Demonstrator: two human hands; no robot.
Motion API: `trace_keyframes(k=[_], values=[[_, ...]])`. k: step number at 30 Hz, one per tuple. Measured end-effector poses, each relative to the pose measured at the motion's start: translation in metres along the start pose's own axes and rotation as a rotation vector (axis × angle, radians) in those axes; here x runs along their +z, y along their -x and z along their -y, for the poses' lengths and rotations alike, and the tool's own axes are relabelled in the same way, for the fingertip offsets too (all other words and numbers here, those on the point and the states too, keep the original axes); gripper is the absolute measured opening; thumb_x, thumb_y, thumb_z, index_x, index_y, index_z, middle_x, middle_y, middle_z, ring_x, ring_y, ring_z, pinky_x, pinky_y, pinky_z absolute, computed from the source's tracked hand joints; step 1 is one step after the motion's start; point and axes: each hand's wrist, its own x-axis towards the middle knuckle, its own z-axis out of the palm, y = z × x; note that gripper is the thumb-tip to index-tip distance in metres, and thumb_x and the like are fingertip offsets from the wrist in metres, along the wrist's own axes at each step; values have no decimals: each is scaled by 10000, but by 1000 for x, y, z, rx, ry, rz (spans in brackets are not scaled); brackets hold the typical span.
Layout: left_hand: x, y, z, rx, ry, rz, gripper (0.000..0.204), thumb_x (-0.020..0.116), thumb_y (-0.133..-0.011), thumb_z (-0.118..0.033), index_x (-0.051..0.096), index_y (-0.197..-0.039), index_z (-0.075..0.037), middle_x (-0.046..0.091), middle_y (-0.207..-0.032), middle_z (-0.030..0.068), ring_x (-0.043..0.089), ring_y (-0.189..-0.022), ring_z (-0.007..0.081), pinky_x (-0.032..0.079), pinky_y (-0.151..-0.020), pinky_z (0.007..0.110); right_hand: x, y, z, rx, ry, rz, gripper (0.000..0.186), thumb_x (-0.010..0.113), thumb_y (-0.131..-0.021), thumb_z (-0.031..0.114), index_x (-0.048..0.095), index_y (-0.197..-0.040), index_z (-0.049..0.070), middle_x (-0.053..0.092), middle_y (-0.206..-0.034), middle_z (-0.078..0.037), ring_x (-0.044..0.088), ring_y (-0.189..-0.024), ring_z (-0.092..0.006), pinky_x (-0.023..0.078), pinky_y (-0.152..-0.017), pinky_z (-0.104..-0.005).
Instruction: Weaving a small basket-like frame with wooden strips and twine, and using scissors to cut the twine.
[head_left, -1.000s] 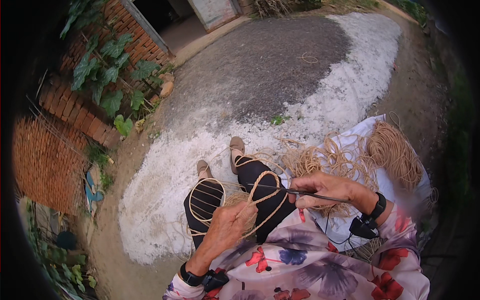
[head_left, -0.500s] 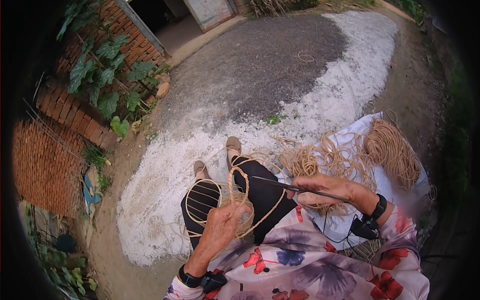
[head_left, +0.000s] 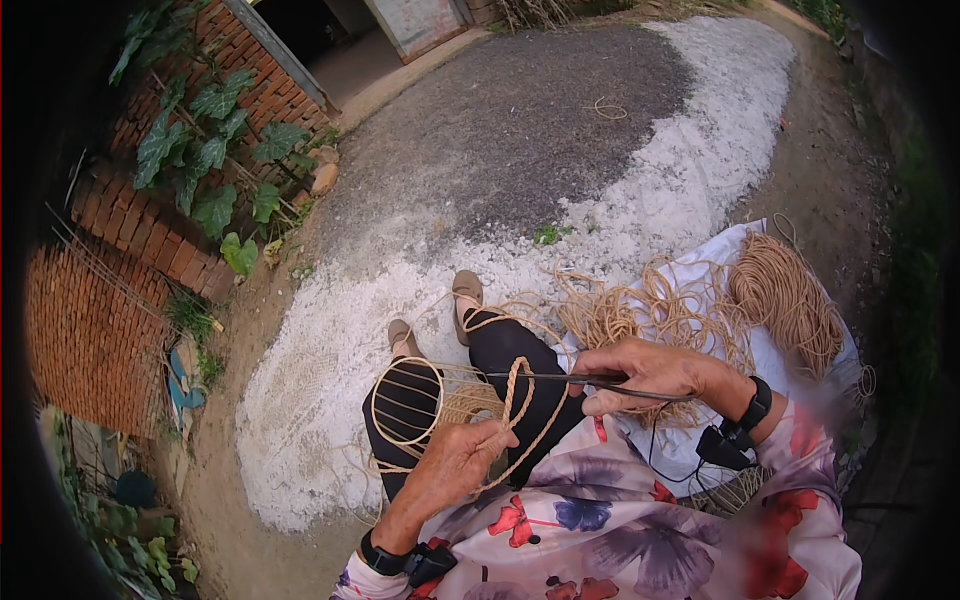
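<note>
A small rope basket (head_left: 468, 403) with a round ringed end and cords strung along it lies across my thighs. My left hand (head_left: 455, 468) is closed on it, pinching the base of a braided rope loop (head_left: 511, 392) that stands up from the near side. In my right hand (head_left: 645, 372) is a long, thin, dark pointed metal tool (head_left: 600, 379), whose exact kind I cannot make out. Its tip reaches left to the rope loop; whether it passes through or behind the loop is unclear. A loose cord curves from the basket below the tool.
Tangled rope (head_left: 600, 315) and a large coil of cord (head_left: 785, 300) lie on a white sheet (head_left: 690, 268) at my right. Pale and dark material is spread over the ground (head_left: 520, 140). A brick wall (head_left: 100, 330) and leafy plants (head_left: 215, 150) stand at left.
My left hand and the braided loop have moved slightly right. The tool in my right hand has levelled out, and its tip now meets the loop.
</note>
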Motion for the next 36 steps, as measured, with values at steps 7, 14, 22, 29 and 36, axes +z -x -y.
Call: trace_keyframes(k=[7, 14, 22, 29, 36], values=[[2, 0, 1, 75, 19, -27, 233, 536, -919, -195, 662, -939, 0, 564, -610, 118, 522, -517, 165, 420, -516, 307, 3, 6, -8, 38, -196, 12, 372, 669, -858, 393, 625, -893, 25, 544, -687, 23, 468, -669, -66, 398, -596, -260], [12, -5, 9, 48, -34, -34, 282, 595, -905, -279, 683, -949, -15, 635, -684, 94, 580, -607, 151, 454, -572, 292, 3, 17, -28, -6, -168, -113, 360, 681, -847, 393, 631, -868, 37, 533, -643, 31, 455, -617, -68, 375, -546, -277], [41, -11, 37, 83, -357, 143, 238, 650, -836, -205, 682, -969, -10, 620, -701, 198, 594, -552, 264, 460, -542, 334, -74, 83, -140, 482, -27, -625, 426, 668, -829, 477, 623, -803, 54, 437, -504, 34, 414, -404, -73, 306, -372, -266], [-80, 27, 7, 168, 698, -790, 207, 484, -981, -238, 520, -866, -70, 352, -575, -66, 216, -449, -3, 155, -393, 175, -65, 141, -264, 643, -92, -1020, 272, 709, -811, 271, 579, -903, 51, 543, -610, -17, 500, -471, -90, 381, -401, -244], [-229, 180, 216, -374, 167, -1537, 285, 567, -912, -328, 610, -965, -52, 387, -607, -41, 275, -417, 57, 217, -363, 238, 4, 79, -350, 472, 223, -896, 463, 566, -717, -2, 507, -1165, 97, 621, -1032, -146, 589, -999, -331, 445, -841, -389]])
